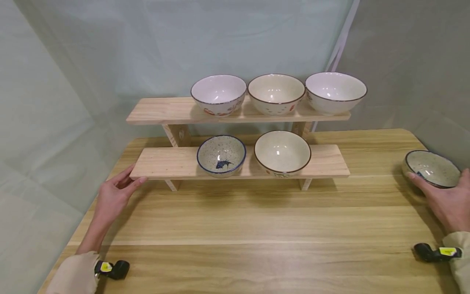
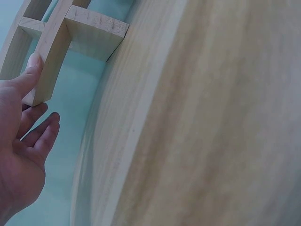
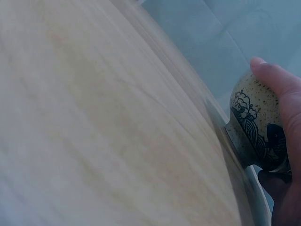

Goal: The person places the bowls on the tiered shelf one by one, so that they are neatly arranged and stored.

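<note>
At the far right in the head view, my right hand (image 1: 448, 203) grips a speckled grey bowl (image 1: 434, 168) with a dark rim, thumb on its near left side. Dark blue wave and fish drawings show on the bowl's outside (image 3: 256, 127) in the right wrist view, its foot right at the tabletop. My left hand (image 1: 114, 195) holds the left end of a two-tier wooden shelf's lower board (image 1: 167, 161), with the thumb at the front edge and fingers around the end. That board carries a speckled fish bowl (image 1: 222, 155) with a blue rim and a cream bowl (image 1: 282, 151) with a brown rim.
On the upper board (image 1: 158, 109) stand a white bowl (image 1: 219, 90) at left, a cream bowl (image 1: 276, 90) in the middle and another white bowl (image 1: 335, 87) at right. The wooden table (image 1: 235, 228) reaches back to pale curtains (image 1: 227, 36) behind the shelf.
</note>
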The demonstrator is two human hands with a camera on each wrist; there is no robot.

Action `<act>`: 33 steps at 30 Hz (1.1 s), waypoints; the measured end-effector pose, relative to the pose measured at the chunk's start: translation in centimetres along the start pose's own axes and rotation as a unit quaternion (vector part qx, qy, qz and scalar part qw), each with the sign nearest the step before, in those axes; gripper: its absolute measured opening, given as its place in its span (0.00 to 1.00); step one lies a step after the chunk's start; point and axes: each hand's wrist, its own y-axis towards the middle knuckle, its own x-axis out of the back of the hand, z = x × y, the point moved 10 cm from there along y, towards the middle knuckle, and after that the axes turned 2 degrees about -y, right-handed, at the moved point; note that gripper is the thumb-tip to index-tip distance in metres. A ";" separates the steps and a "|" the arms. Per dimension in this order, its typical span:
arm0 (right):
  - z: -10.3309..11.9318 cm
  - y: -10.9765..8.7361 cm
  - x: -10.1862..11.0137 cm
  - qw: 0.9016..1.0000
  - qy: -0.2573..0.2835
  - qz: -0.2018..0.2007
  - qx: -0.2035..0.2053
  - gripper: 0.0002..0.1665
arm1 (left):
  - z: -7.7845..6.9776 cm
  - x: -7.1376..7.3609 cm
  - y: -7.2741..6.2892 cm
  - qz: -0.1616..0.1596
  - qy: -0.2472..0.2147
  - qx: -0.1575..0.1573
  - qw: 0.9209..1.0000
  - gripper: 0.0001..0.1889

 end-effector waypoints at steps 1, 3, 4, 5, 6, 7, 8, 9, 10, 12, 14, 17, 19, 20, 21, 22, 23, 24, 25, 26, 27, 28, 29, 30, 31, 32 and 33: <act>0.0 0.0 0.0 1.000 0.000 0.000 0.000 0.58 | 0.0 0.0 0.0 0.000 0.001 0.001 1.000 0.38; -0.1 0.1 0.0 1.000 -0.003 0.002 -0.003 0.58 | 0.0 0.0 0.0 0.001 0.005 0.002 1.000 0.38; -0.1 0.1 0.0 1.000 -0.002 0.003 -0.006 0.58 | 0.0 0.0 0.0 0.001 0.006 0.002 1.000 0.38; -0.1 0.1 -0.1 1.000 -0.002 0.003 -0.007 0.58 | 0.0 0.0 0.0 0.000 0.007 0.002 1.000 0.38; -0.1 0.1 -0.1 1.000 -0.002 0.004 -0.010 0.59 | -0.1 0.0 0.0 0.000 0.006 -0.001 1.000 0.38; -0.2 0.1 -0.1 1.000 -0.002 0.004 -0.011 0.59 | -0.1 0.0 0.0 0.000 0.005 -0.002 1.000 0.37; -0.2 0.1 -0.1 1.000 -0.002 0.005 -0.013 0.60 | -0.2 0.0 0.0 0.000 0.005 -0.004 1.000 0.37; -0.2 0.1 -0.1 1.000 -0.001 0.005 -0.013 0.60 | -0.2 0.0 0.0 0.000 0.003 -0.005 1.000 0.37; -0.2 0.0 -0.1 1.000 0.001 0.004 -0.012 0.60 | -0.2 0.0 0.0 -0.001 0.002 -0.006 1.000 0.37; -0.2 0.0 0.0 1.000 0.001 0.004 -0.012 0.61 | -0.3 0.0 0.0 0.000 -0.001 -0.007 1.000 0.37; -0.3 0.0 0.0 1.000 0.003 0.005 -0.016 0.62 | -0.2 0.0 0.0 -0.001 0.000 -0.007 1.000 0.37; -0.4 0.1 0.0 1.000 0.003 0.006 -0.024 0.63 | -0.1 0.0 0.0 0.000 0.000 -0.006 1.000 0.37; -0.4 0.1 -0.1 1.000 0.002 0.007 -0.027 0.63 | -0.1 0.0 0.0 0.000 0.001 -0.005 1.000 0.37; -0.4 0.0 0.0 1.000 0.000 0.007 -0.028 0.62 | -0.1 0.0 0.0 0.000 0.000 -0.005 1.000 0.37; -0.4 0.0 0.0 1.000 0.000 0.007 -0.030 0.62 | -0.1 0.0 0.0 0.000 0.001 -0.005 1.000 0.37; -0.4 0.0 -0.1 0.999 0.000 0.009 -0.031 0.62 | -0.1 0.0 -0.1 -0.001 0.001 -0.005 1.000 0.37; -0.4 0.0 -0.1 0.999 0.000 0.011 -0.033 0.63 | -0.1 0.0 -0.1 -0.001 0.002 -0.005 1.000 0.37; -0.5 -0.1 -0.1 0.999 0.002 0.013 -0.035 0.63 | -0.2 0.0 -0.1 -0.002 0.002 -0.005 1.000 0.37; -0.5 -0.2 -0.1 0.999 0.001 0.015 -0.037 0.64 | -0.2 0.0 -0.1 -0.003 0.002 -0.005 1.000 0.37; -0.6 -0.2 -0.1 0.999 0.002 0.017 -0.039 0.64 | -0.2 0.0 -0.1 -0.004 0.001 -0.005 1.000 0.37; -0.6 -0.3 -0.1 0.999 0.003 0.020 -0.040 0.65 | -0.3 0.0 -0.1 -0.004 0.000 -0.005 1.000 0.37; -0.7 -0.3 -0.1 0.999 0.002 0.022 -0.041 0.65 | -0.3 0.0 -0.1 -0.005 -0.001 -0.006 1.000 0.37; -0.7 -0.4 -0.1 0.999 0.002 0.024 -0.041 0.66 | -0.3 0.1 -0.1 -0.005 -0.002 -0.007 1.000 0.37; -0.7 -0.4 -0.1 0.999 0.002 0.024 -0.041 0.66 | -0.3 0.1 -0.1 -0.006 -0.002 -0.007 1.000 0.37; -0.7 -0.5 -0.1 0.999 0.001 0.023 -0.040 0.66 | -0.4 0.1 -0.1 -0.006 -0.001 -0.007 1.000 0.37; -0.7 -0.5 -0.1 0.999 0.003 0.023 -0.039 0.66 | -0.4 0.1 -0.1 -0.007 0.000 -0.008 1.000 0.37; -0.7 -0.5 -0.1 0.999 0.004 0.022 -0.038 0.66 | -0.4 0.1 -0.1 -0.006 0.001 -0.009 1.000 0.37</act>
